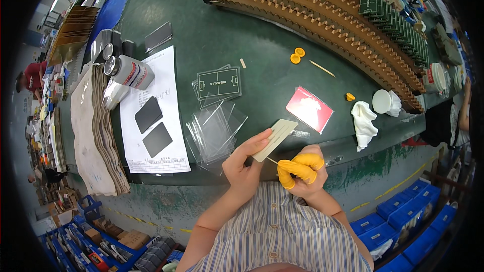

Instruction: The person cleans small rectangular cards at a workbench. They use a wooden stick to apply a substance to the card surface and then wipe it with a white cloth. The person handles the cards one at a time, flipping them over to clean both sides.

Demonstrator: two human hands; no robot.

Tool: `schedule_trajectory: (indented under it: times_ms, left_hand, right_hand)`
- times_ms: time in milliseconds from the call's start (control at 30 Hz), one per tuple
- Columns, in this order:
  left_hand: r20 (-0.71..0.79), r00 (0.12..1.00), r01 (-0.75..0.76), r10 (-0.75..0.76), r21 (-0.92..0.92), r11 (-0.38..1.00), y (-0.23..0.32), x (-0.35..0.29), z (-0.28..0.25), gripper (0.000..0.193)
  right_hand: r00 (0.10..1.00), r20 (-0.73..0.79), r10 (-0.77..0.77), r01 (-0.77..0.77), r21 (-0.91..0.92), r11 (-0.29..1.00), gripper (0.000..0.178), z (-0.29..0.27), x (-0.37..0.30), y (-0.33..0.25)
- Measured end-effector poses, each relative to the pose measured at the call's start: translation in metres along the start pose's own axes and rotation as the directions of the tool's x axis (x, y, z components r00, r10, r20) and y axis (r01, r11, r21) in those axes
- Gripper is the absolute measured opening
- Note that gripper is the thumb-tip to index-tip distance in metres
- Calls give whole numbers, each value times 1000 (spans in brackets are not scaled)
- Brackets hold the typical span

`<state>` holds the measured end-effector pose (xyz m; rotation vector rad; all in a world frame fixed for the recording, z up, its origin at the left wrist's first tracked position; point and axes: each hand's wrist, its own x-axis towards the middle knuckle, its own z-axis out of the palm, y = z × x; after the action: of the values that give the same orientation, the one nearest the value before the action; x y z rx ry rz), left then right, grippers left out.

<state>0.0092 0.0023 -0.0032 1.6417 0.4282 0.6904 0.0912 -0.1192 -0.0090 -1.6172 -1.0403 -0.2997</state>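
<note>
My left hand [245,160] pinches a flat cream-coloured card [276,138] with faint lines on its face. My right hand [311,177], with yellow finger cots on some fingers, grips a thin stick [272,160] whose tip meets the card's lower edge. Just beyond the card lies a red-and-white card [310,109] in a clear sleeve. Loose clear plastic sleeves [214,132] are heaped left of my hands. Behind them sits a small stack of dark green cards [218,82] with white line markings.
Brown slotted racks [302,12] span the far right, holding green cards [398,30]. On the left are a paper sheet [171,95] with dark plates [157,140], a metal bottle [130,72] and stacked cloths [98,131]. A white cloth [364,125] and wooden stick [322,68] lie rightward.
</note>
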Motion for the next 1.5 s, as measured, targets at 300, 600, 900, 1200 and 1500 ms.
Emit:
schedule_trajectory:
  times_ms: [300, 600, 900, 1200, 1500]
  left_hand:
    - [0, 1000, 9, -9, 9, 1000, 0, 0, 1, 18]
    - [-8, 1000, 17, -16, 29, 999, 1, 0, 1, 14]
    - [-10, 1000, 28, -28, 7, 1000, 0, 0, 1, 16]
    - [-15, 1000, 20, -20, 2, 1000, 0, 0, 1, 14]
    - [-25, 1000, 11, -11, 8, 1000, 2, 0, 2, 15]
  right_hand:
    - [997, -60, 49, -49, 0, 999, 29, 2, -2, 0]
    - [994, -93, 62, -62, -5, 998, 28, 4, -2, 1]
    - [994, -94, 52, -54, -13, 998, 29, 5, -1, 1]
    - [995, -91, 41, -42, -8, 999, 28, 3, -2, 2]
    - [996, -74, 45, -45, -1, 999, 29, 4, -3, 1]
